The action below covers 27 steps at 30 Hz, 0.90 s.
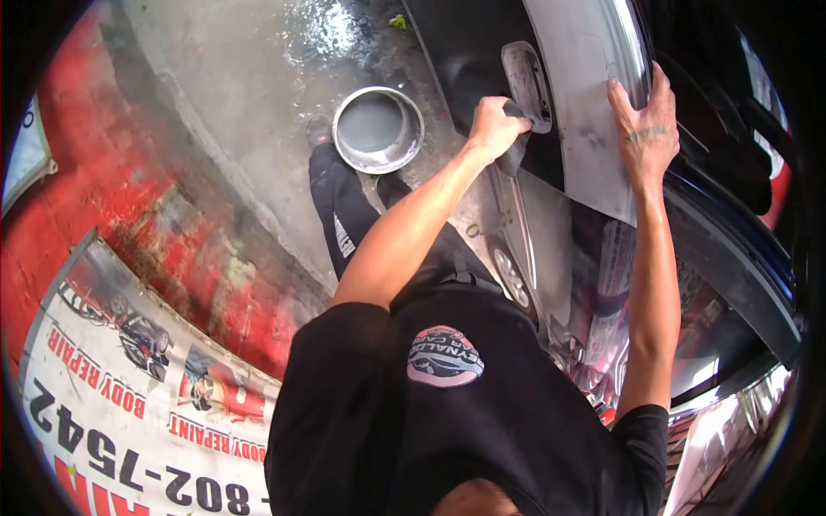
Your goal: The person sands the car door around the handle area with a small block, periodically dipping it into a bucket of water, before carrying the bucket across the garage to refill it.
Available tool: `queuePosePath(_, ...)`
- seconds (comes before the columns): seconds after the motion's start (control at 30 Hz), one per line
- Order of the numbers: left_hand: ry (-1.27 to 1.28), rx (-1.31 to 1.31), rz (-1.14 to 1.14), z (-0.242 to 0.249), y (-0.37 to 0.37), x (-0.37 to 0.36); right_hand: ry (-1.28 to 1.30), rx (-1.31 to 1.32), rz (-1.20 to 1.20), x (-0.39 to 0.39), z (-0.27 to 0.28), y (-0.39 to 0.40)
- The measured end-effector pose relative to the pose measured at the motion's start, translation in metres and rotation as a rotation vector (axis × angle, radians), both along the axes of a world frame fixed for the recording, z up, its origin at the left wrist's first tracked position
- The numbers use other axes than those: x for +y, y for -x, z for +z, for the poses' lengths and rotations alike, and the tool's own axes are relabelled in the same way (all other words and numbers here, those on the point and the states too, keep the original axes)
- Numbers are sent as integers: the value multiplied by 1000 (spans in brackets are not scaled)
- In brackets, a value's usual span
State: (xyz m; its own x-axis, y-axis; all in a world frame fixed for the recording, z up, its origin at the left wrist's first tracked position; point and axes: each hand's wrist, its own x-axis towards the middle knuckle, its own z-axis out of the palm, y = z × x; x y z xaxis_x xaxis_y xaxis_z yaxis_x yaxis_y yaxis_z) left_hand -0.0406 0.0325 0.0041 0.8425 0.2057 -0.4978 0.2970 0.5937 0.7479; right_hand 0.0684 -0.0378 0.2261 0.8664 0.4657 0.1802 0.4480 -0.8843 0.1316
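Observation:
My left hand (497, 125) is closed around a dark sanding pad (516, 153) and presses it against the car body just below the fuel filler flap (527, 86). My right hand (645, 120) lies flat with its fingers spread on the upper edge of the dull grey car panel (589, 146), holding nothing. Both arms reach out from my black shirt toward the panel. The pad is mostly hidden under my fingers.
A round metal bowl (379, 129) of grey water stands on the wet concrete floor (258, 95) by my foot (320, 129). A red wall with a body repair banner (129, 387) runs along the left. The car's glossy dark bodywork (731, 258) fills the right.

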Motion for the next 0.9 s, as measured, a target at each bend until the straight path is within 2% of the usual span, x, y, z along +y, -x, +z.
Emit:
queuePosePath(0.07, -362, 108, -68, 37, -1, 29, 2, 6, -4, 0, -2, 0)
queuePosePath(0.13, -306, 95, -114, 29, 1, 19, 5, 12, -10, -2, 0, 1)
queuePosePath(0.2, 134, 99, 2, -7, -6, -7, -2, -1, -4, 0, 0, -1)
queuePosePath(0.23, 503, 96, 76, 4, -5, -8, 4, 2, -7, -1, 0, -1)
queuePosePath(0.27, 731, 174, -2, 11, -4, 2, 5, 2, 0, -3, 1, 1)
queuePosePath(0.33, 774, 277, -35, 27, -4, 15, -13, -11, 14, 1, -2, -1)
queuePosePath(0.37, 767, 275, -40, 23, -6, 15, -10, -8, 3, 3, -2, 0)
queuePosePath(0.47, 370, 193, 54, 0, -7, 4, -10, 9, 2, -1, 0, 3)
queuePosePath(0.57, 442, 203, 86, 10, -2, 4, -26, 11, 18, 0, 1, 1)
queuePosePath(0.63, 755, 292, 7, 26, -2, 10, -26, 1, 15, 3, 1, -1)
queuePosePath(0.8, 707, 237, 21, 15, -9, 11, -14, 4, 8, 0, 0, 2)
queuePosePath(0.87, 344, 167, 39, 4, -11, 3, -9, 9, -2, -1, 2, 1)
queuePosePath(0.9, 363, 205, 90, 2, -11, -6, -13, 19, -11, 0, 2, 0)
